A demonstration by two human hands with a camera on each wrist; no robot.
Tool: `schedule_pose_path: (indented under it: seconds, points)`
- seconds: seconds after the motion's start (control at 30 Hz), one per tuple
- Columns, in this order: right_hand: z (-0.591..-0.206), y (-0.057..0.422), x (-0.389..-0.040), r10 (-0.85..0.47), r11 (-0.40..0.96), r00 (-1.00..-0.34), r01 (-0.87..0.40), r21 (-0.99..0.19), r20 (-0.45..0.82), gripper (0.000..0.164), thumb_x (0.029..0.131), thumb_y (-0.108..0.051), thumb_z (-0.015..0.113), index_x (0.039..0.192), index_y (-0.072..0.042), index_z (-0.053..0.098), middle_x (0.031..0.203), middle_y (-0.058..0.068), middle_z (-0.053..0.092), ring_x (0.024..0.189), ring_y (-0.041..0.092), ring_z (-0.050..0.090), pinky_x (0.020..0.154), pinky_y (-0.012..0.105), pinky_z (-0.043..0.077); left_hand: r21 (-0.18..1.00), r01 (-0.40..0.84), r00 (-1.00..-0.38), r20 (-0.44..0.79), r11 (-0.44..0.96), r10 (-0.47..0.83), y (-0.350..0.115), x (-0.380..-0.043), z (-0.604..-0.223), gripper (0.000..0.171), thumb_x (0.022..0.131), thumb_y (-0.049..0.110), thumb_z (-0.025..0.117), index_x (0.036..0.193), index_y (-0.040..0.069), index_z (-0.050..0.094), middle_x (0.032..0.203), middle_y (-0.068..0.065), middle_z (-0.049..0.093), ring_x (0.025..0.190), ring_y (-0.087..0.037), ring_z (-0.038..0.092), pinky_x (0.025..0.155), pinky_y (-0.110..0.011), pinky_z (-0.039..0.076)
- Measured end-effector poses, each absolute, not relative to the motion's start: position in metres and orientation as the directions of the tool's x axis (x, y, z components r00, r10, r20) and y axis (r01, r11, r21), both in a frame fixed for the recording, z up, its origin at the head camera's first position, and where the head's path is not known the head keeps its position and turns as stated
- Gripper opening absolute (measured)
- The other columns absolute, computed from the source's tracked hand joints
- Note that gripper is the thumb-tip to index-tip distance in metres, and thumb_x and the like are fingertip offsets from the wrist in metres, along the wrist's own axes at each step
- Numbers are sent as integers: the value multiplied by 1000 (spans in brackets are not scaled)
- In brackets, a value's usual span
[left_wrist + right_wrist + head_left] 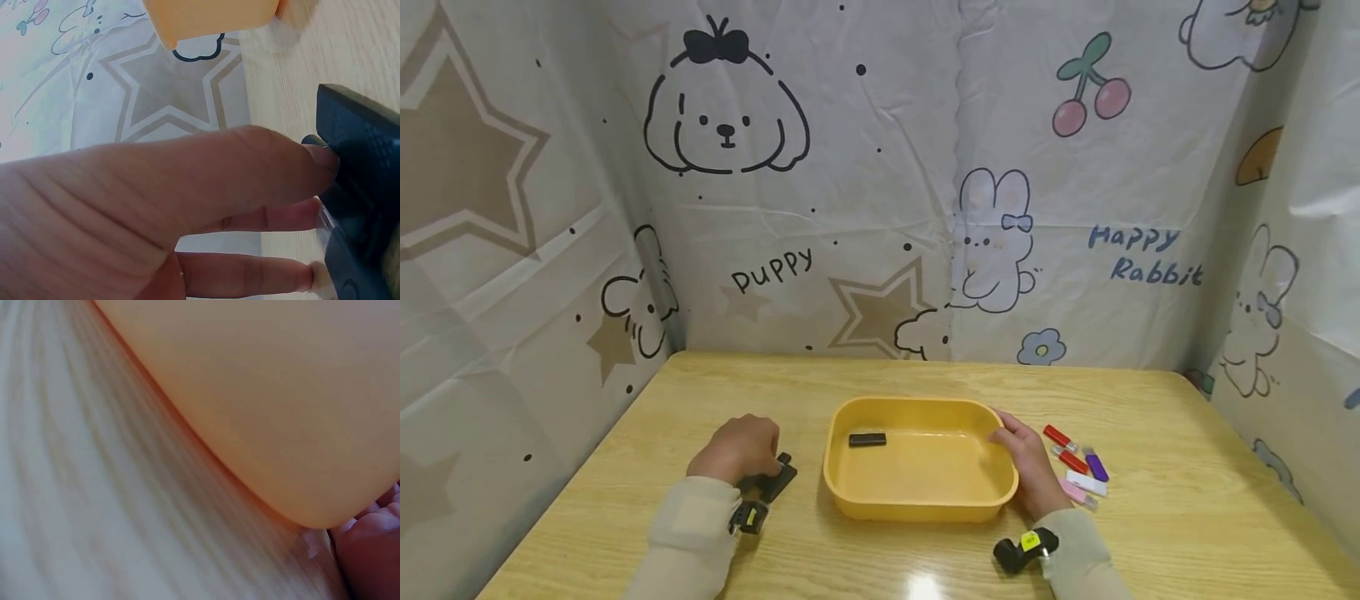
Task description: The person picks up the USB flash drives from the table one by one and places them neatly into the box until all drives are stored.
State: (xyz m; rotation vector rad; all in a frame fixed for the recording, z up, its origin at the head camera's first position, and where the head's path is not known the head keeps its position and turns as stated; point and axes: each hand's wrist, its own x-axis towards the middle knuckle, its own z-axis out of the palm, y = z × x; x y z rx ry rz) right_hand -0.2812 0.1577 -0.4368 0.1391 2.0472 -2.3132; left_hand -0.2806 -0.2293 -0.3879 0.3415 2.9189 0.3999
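My left hand (741,447) is over a small group of black USB sticks (781,482) on the table, left of a yellow plastic basin. In the left wrist view the thumb (250,165) presses against one black stick (359,144), with two fingers reaching to it from the other side. My right hand (1030,462) grips the right side of the yellow basin (917,512), thumb over the rim and fingers outside. One black USB stick (867,440) lies inside the basin, towards its back left. In the right wrist view the basin's wall (281,412) hides most of the hand.
Right of the basin lies a loose cluster of USB sticks: red (1060,437), another red (1070,459), purple (1096,465), white (1086,483) and pink (1078,494). A printed cloth (850,208) walls in the wooden table (790,558) at the back and sides.
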Motion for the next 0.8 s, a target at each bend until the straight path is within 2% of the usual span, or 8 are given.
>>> schedule_pose_path:
  seconds: [0.4,0.57,0.8]
  points:
    - [-442,158,-282,40,-115,-993,104,-988,-109,47,82,-6,48,129,-7,47,128,12,49,110,25,51,88,34,43,182,243,-956,-122,953,268,-222,-278,-394,20,65,17,69,57,11,52,55,1,48,50,-16,43,46,-29,34]
    - [-442,159,-281,38,-99,-995,85,-991,-89,47,82,-6,47,130,-7,46,129,12,48,111,25,50,88,34,43,171,260,-957,-89,950,278,-217,-279,-395,24,63,16,69,52,11,48,50,3,41,47,-14,37,45,-27,29]
    - [-440,157,-281,37,-124,-995,89,-988,-94,47,82,-5,47,129,-7,47,129,12,48,112,25,49,88,34,43,169,233,-962,-105,958,252,-216,-278,-391,26,63,17,69,52,11,46,50,2,39,46,-14,36,44,-26,29]
